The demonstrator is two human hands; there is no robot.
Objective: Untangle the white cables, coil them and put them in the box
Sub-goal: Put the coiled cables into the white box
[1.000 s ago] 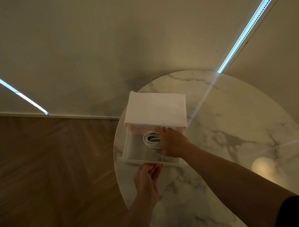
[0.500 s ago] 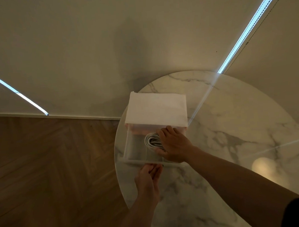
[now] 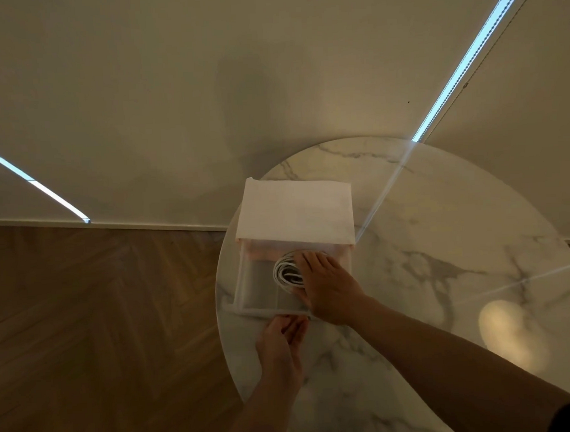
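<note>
**Where the cables lie: box at the desk's left edge**

As the items run from left to right, they are listed so.

1. Floor [image 3: 102, 321]: brown wood in a herringbone pattern, meeting a pale wall [image 3: 174, 106] crossed by two bright strips of light.
2. Left hand [image 3: 281, 341]: reaches in from below, fingers fairly straight and close together, tips at the near rim of the box. Whether they pinch the rim cannot be told.
3. Box [image 3: 257, 284]: flat white top at the far side, translucent tray open toward the viewer. It stands on the left part of the desk.
4. Cables [image 3: 284, 271]: white, wound in one coil, lying inside the open tray in its right half, partly under the right hand.
5. Right hand [image 3: 329, 289]: laid over the coil, fingers nearly straight across its top, thumb along its near side, pressing it down.
6. Desk [image 3: 441, 241]: round, white marble with grey veins, a soft spot of light near its right edge.
</note>
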